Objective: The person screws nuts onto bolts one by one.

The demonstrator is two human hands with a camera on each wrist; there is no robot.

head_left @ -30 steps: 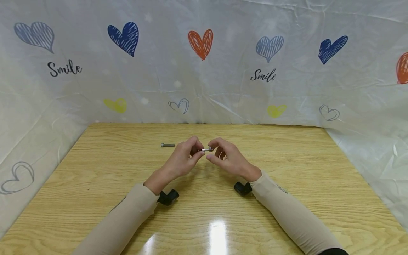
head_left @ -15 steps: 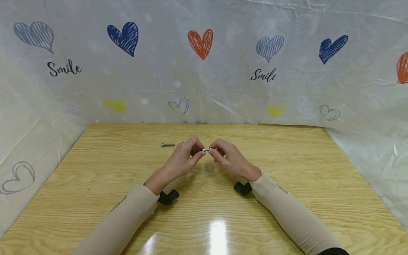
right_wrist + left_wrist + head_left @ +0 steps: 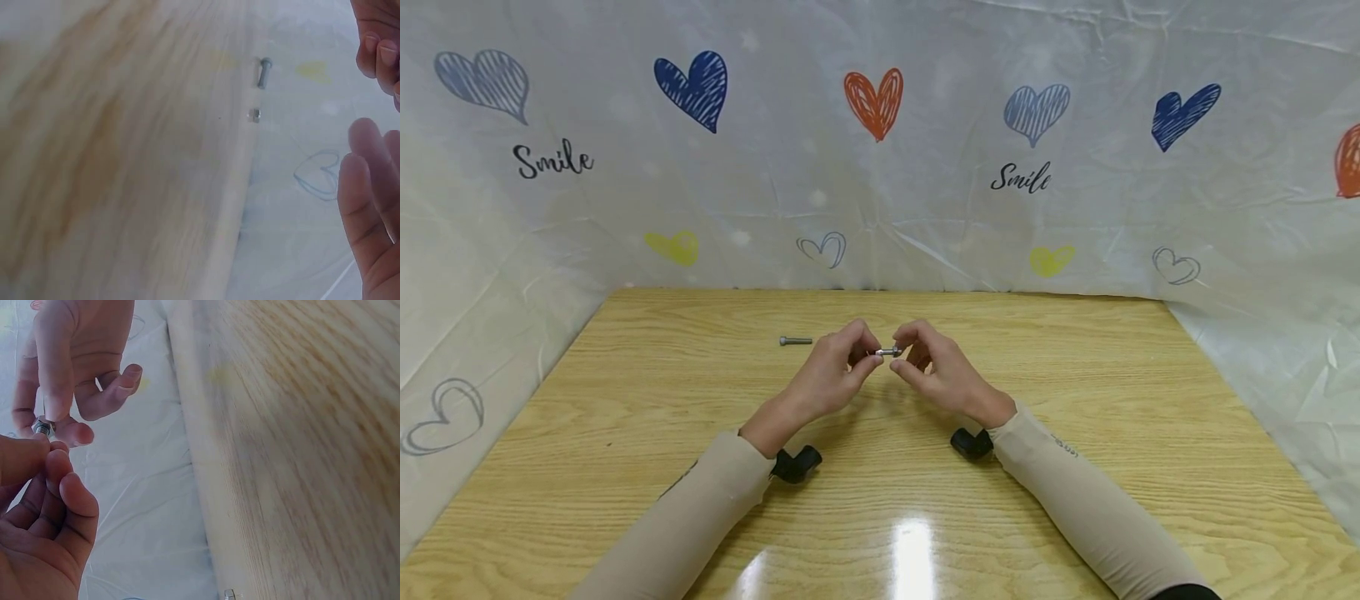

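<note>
My left hand (image 3: 829,377) pinches a small silver bolt (image 3: 886,352) between thumb and fingertips, the shank pointing right. A hex nut (image 3: 44,426) sits around the bolt's right end, with threads showing. My right hand (image 3: 946,373) is at that end, index fingertip right by the nut and thumb spread away below it. Both hands are over the table. A second bolt (image 3: 795,341) lies on the table to the left of my left hand. In the right wrist view a loose nut (image 3: 255,115) lies near that bolt; my left hand hides it in the head view.
The wood-grain table (image 3: 700,517) reaches back to a pale cloth backdrop (image 3: 940,208) printed with hearts and lettering. Black wrist-worn cameras (image 3: 797,464) stick out beneath both sleeves, close over the tabletop.
My right thumb and index finger closed on the nut half a second ago and have since spread apart again. My left hand keeps its pinch on the bolt in the same place.
</note>
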